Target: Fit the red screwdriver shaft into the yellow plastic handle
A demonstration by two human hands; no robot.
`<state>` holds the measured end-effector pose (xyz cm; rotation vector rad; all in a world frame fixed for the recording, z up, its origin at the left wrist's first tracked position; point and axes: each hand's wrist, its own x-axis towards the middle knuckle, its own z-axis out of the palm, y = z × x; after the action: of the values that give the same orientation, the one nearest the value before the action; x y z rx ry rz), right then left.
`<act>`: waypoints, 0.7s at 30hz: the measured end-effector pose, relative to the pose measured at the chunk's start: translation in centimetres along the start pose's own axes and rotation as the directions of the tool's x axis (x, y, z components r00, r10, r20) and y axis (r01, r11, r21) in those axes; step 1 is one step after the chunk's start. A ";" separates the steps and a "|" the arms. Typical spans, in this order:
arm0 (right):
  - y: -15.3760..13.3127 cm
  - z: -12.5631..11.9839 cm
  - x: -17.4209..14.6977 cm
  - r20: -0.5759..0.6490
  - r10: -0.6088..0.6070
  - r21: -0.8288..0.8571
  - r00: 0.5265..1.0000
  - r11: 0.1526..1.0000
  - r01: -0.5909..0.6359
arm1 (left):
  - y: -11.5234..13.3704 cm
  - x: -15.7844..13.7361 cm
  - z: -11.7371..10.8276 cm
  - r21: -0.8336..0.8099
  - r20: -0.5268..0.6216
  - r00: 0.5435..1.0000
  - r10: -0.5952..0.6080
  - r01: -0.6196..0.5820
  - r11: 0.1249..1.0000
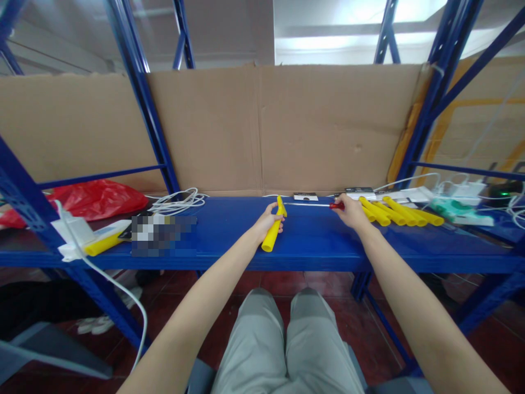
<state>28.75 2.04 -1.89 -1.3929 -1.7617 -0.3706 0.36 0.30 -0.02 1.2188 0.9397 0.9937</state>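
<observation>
My left hand (pixel 266 221) grips a yellow tube (pixel 272 234) that rests slanted on the blue shelf (pixel 311 241), its upper end near a second short yellow piece (pixel 281 206). My right hand (pixel 349 210) holds the red handle (pixel 337 206) of a thin tool whose metal shaft (pixel 305 204) points left toward the tube's top. Just right of that hand, several more yellow tubes (pixel 400 213) lie side by side on the shelf.
A cardboard sheet (pixel 262 126) backs the shelf between blue uprights (pixel 141 93). A red plastic bag (pixel 92 198), white cables (pixel 176 202) and a white box with a yellow part (pixel 96 241) lie left. Power strips and chargers (pixel 459 205) crowd the right. My knees sit below.
</observation>
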 end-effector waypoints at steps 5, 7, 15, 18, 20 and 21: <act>0.3 0.1 0.0 -0.005 -0.023 0.005 1.000 1.000 0.023 | 0.0 0.1 0.0 0.009 0.004 1.000 0.005 -0.005 1.000; 0.3 0.1 0.0 -0.006 -0.029 0.006 1.000 1.000 0.029 | -0.1 0.1 -0.1 0.017 0.007 1.000 0.006 -0.006 1.000; 0.1 0.0 0.0 0.007 -0.013 0.005 1.000 1.000 0.013 | -0.2 0.2 -0.2 0.032 0.018 1.000 0.014 -0.015 0.999; 0.1 0.0 0.0 0.008 -0.017 0.003 1.000 1.000 0.017 | -0.2 0.1 -0.1 0.036 0.013 1.000 0.015 -0.015 0.999; 0.1 0.0 0.0 0.006 -0.028 -0.005 1.000 1.000 0.028 | -0.2 0.1 0.0 0.048 0.009 1.000 0.021 -0.021 0.999; 0.1 0.0 0.0 0.005 -0.036 -0.010 0.999 0.999 0.036 | -0.2 0.0 0.1 0.060 0.004 1.000 0.028 -0.028 0.998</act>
<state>28.87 2.08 -1.87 -1.3723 -1.7925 -0.3967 0.43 0.29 -0.20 1.2866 0.9580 0.9912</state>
